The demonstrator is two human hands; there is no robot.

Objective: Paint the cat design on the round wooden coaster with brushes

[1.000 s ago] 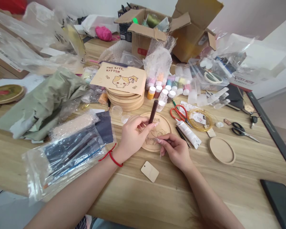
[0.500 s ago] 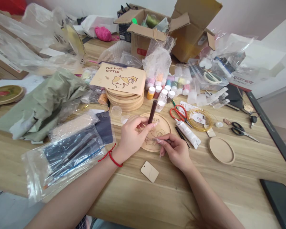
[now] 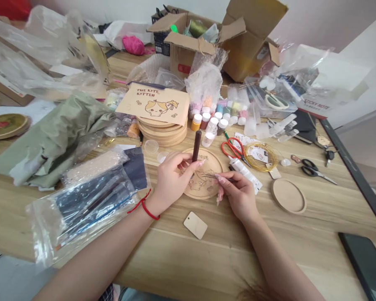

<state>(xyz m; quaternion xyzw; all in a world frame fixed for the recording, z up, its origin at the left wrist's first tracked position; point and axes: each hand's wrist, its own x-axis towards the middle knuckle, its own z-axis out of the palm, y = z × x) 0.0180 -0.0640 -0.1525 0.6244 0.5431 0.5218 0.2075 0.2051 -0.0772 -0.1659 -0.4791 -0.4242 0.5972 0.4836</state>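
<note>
Right hand (image 3: 238, 194) shifts rightward, pinching a thin tool (image 3: 211, 176) over a wooden disc (image 3: 207, 186).
Left hand (image 3: 172, 184) clamps a smooth dark rod (image 3: 196, 146).

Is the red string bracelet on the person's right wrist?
No, the red string bracelet sits on the wrist of the left hand.

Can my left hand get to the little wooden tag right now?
Probably yes: only bare tabletop lies between the left hand and the wooden tag, though it's gripping a dark wooden handle it may need to set down first.
</note>
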